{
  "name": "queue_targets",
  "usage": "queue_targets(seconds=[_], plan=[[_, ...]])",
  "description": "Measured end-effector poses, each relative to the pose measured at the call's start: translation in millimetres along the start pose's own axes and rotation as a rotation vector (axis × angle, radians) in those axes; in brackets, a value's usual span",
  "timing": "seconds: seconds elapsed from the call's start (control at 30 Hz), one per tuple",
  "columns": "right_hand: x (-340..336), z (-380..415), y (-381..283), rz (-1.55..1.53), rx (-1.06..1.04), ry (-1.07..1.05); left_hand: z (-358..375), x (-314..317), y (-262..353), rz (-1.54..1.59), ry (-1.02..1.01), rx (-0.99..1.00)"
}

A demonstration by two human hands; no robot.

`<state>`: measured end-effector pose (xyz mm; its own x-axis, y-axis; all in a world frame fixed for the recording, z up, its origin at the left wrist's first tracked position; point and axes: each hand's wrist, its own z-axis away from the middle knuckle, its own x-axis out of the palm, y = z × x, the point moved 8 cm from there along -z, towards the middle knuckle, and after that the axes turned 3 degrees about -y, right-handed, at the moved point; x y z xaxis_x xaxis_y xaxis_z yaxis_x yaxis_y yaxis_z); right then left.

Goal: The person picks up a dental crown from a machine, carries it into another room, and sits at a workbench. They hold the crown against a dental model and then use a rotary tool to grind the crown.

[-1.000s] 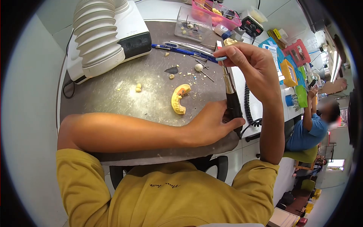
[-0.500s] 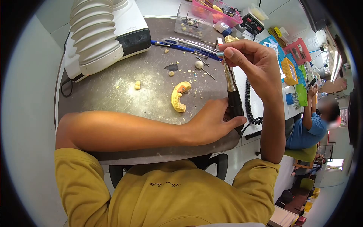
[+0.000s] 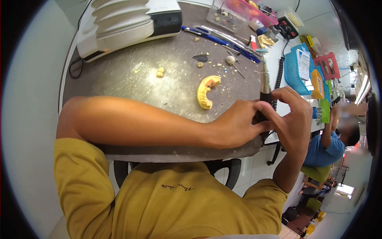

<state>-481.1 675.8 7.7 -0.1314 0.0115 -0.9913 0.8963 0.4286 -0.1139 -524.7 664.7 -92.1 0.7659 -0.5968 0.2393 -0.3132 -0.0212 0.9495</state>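
A dental handpiece [image 3: 265, 77], with a metal nose and a black body, points away from me at the right edge of the bench. A light blue disc-like bit [image 3: 262, 50] shows at its tip. My left hand [image 3: 238, 124] is wrapped around the lower black body. My right hand [image 3: 293, 119] grips the same body from the right, thumb and fingers closed just below the metal nose. To the left lies a yellow horseshoe-shaped dental model [image 3: 203, 95] with an orange-pink patch. Small yellow pieces [image 3: 160, 72] rest farther left.
A white machine with a ribbed hose [image 3: 123, 24] stands at the back left. Blue and metal tools [image 3: 223, 40] lie behind the model, near a clear box [image 3: 227, 16] and another cast [image 3: 265, 41]. A coiled cord [image 3: 279, 75] runs along the right. A person in blue [image 3: 324, 149] sits beyond.
My right hand has come down from the bit at the tip to the handpiece's black body. The left hand still holds the handpiece. The whole view has shifted somewhat.
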Motion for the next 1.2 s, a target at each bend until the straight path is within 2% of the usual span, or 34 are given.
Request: queue_targets(seconds=[0.07,0.13,0.2,0.23,0.33,0.4,0.47,0.53,0.6,0.63,0.67,0.7,0.73,0.8,0.83,0.87,0.93,1.0,1.07,1.1,1.2], plan=[[-3,3,0,-0.130,-0.023,0.134,1,-1,-1,0.003,0.025,0.024],[2,4,10,-0.203,-0.043,0.104,3,-1,3,-0.041,0.033,0.103],[27,5,33,-0.755,0.086,-0.088,5,-2,7,-0.062,0.050,0.123],[30,7,29,-0.874,0.019,-0.121,6,0,12,-0.109,0.016,0.148],[32,7,24,-1.061,-0.053,-0.041,13,1,25,-0.246,0.022,0.171],[31,8,23,-1.136,-0.024,-0.060,21,-2,33,-0.340,0.055,0.172],[24,7,33,-1.439,-0.020,0.057,54,-13,66,-0.544,0.209,0.396],[7,2,24,-1.512,-0.057,0.075,72,-27,77,-0.595,0.026,0.195],[-4,0,15,-1.587,-0.251,-0.047,94,-61,82,-0.718,0.051,0.072],[-6,-2,12,-1.593,-0.261,-0.043,104,-83,89,-0.822,0.156,-0.002],[-13,-2,12,-1.390,-0.265,0.092,112,-105,95,-0.922,0.260,-0.079],[-19,-1,11,-1.184,-0.259,0.220,119,-127,95,-0.967,0.316,-0.073],[-18,-3,7,-1.191,-0.258,0.222,123,-145,92,-1.009,0.373,-0.068],[-25,-12,-8,-0.883,-0.328,0.304,123,-161,89,-1.077,0.399,-0.083],[-26,-20,-12,-0.833,-0.357,0.307,124,-166,89,-1.143,0.424,-0.091],[-27,-24,-16,-0.833,-0.359,0.305,123,-168,88,-1.143,0.428,-0.091],[-21,-35,-27,-0.768,-0.285,0.211,113,-156,90,-1.252,0.316,0.046],[-14,-47,-30,-0.715,-0.284,0.185,110,-152,89,-1.222,0.305,0.052],[-14,-54,-44,-0.530,-0.248,0.280,105,-148,84,-1.235,0.207,0.087],[-14,-57,-43,-0.491,-0.313,0.401,105,-146,85,-1.212,0.213,0.090],[-5,-69,-38,-0.449,-0.262,0.345,100,-145,84,-1.149,0.220,0.118]])
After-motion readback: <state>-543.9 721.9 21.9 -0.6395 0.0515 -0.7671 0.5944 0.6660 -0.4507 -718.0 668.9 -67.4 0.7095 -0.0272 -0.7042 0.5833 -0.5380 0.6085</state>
